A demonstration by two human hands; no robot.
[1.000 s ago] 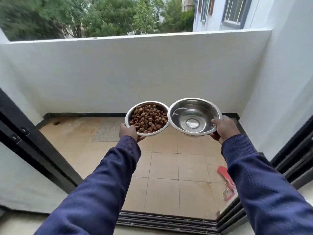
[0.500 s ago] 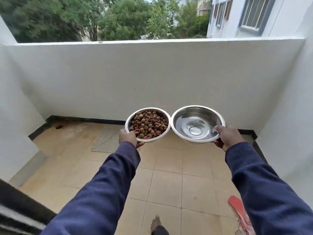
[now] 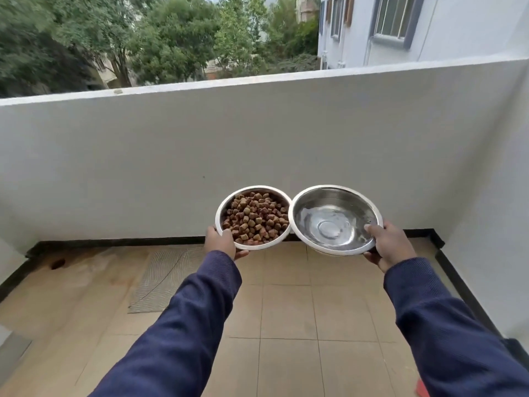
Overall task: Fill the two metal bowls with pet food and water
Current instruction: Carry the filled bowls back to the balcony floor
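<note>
Now both bowls (image 3: 335, 219) are held farther onto the balcony floor (image 3: 286, 325).

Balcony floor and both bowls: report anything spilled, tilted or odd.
No spill shows. The food bowl in the left hand tilts slightly, kibble still inside; the water bowl in the right hand holds its water. The floor has a dark stain near the left corner.

Two round metal bowls held level in the air, rims touching. Food bowl (image 3: 226, 209): heaped with brown kibble (image 3: 255, 219), thumb of left hand (image 3: 219, 242) over near rim. Water bowl (image 3: 335, 220): shallow clear water, thumb of right hand (image 3: 390, 245) hooked over near-right rim.
</note>
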